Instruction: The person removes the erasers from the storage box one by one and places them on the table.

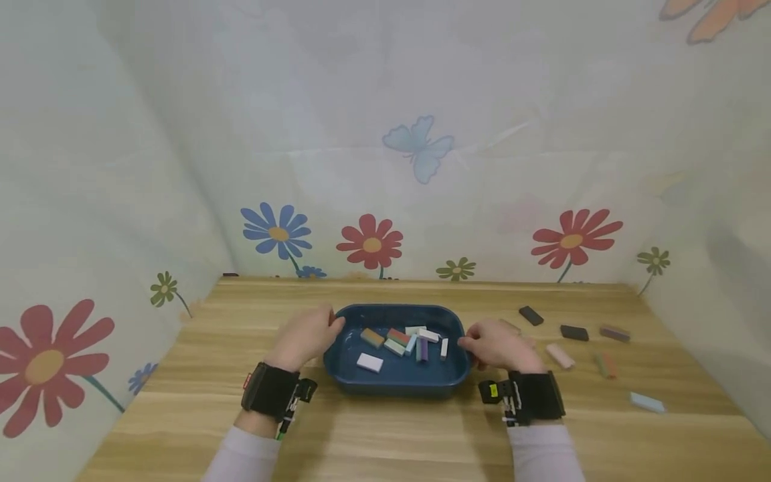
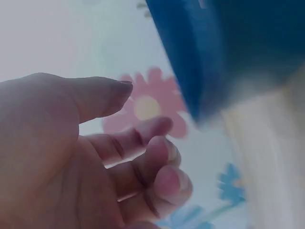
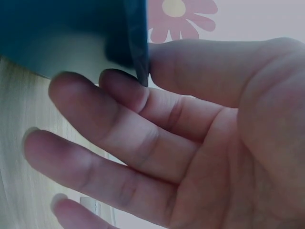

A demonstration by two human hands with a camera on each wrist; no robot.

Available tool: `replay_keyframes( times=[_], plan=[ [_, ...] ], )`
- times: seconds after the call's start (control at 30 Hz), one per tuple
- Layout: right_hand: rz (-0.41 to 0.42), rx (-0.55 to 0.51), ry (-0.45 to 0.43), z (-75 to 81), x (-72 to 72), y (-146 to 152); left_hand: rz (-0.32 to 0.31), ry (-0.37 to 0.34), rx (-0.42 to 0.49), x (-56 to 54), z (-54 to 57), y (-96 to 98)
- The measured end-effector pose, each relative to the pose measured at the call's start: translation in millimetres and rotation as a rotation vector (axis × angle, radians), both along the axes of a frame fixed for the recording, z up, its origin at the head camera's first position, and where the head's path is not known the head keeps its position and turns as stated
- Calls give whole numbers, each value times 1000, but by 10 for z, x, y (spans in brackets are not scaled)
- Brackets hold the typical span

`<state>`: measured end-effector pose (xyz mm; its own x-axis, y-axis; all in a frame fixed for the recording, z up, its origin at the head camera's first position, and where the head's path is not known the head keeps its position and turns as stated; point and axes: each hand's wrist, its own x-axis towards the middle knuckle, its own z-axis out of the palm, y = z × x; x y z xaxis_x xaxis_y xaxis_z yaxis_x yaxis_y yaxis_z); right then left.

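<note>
A dark blue tray (image 1: 397, 388) sits on the wooden table, holding several small coloured blocks, among them a white block (image 1: 369, 362) and a purple-and-green block (image 1: 421, 349). At its right end, my right hand (image 1: 502, 345) pinches the rim; the right wrist view has the thumb on the outside of the tray wall (image 3: 136, 38) and fingertips under the edge. My left hand (image 1: 304, 338) is beside the tray's left end. A gap shows between its loosely bent fingers and the tray (image 2: 190, 62) in the left wrist view.
To the right on the table (image 1: 391, 442) lie several loose blocks, including two black blocks, one (image 1: 531, 315) behind the other, a pinkish block (image 1: 560, 356) and a light blue block (image 1: 647, 402). A flowered cloth (image 1: 482, 181) hangs behind the table and at its sides.
</note>
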<state>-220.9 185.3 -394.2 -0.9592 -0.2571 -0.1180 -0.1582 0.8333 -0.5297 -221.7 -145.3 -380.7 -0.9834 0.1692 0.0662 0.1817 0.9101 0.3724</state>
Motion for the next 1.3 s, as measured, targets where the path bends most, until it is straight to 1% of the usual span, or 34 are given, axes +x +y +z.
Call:
replay_keyframes(
  times=[0.07,0.13,0.2,0.3,0.37,0.4,0.47,0.53,0.6,0.7,0.8,0.87,0.97,1.07,1.23,1.3],
  plan=[
    [5,-3,7,-5,13,-7,-59,38,-61,-22,103,144],
    [-2,-2,6,-13,19,-9,-137,71,-140,-51,195,327],
    [-9,-6,3,-15,19,-6,-246,106,-229,-92,263,533],
    [-20,-1,10,-10,9,-2,-412,155,-347,-170,301,837],
    [-16,-6,13,-11,-6,9,-506,175,-418,-232,267,1024],
    [-14,-7,13,-15,-13,14,-543,177,-448,-261,240,1108],
    [-7,-17,11,-19,-20,20,-602,181,-506,-321,163,1253],
    [-2,-25,6,-19,-17,23,-643,179,-554,-384,68,1368],
    [0,-34,0,-17,-8,25,-661,167,-574,-435,-10,1459],
    [5,-42,-2,-5,6,30,-653,161,-581,-510,-114,1559],
    [15,-46,4,-1,13,43,-651,151,-577,-542,-153,1642],
    [24,-49,5,-9,13,41,-662,137,-577,-545,-173,1679],
    [23,-50,-1,-25,4,39,-681,121,-592,-526,-189,1724],
    [23,-48,-1,-29,-13,34,-679,120,-617,-495,-200,1756],
    [33,-28,10,-3,-33,42,-667,124,-636,-389,-133,1799],
    [36,-19,12,0,-26,57,-662,118,-644,-366,-130,1818]
  ],
)
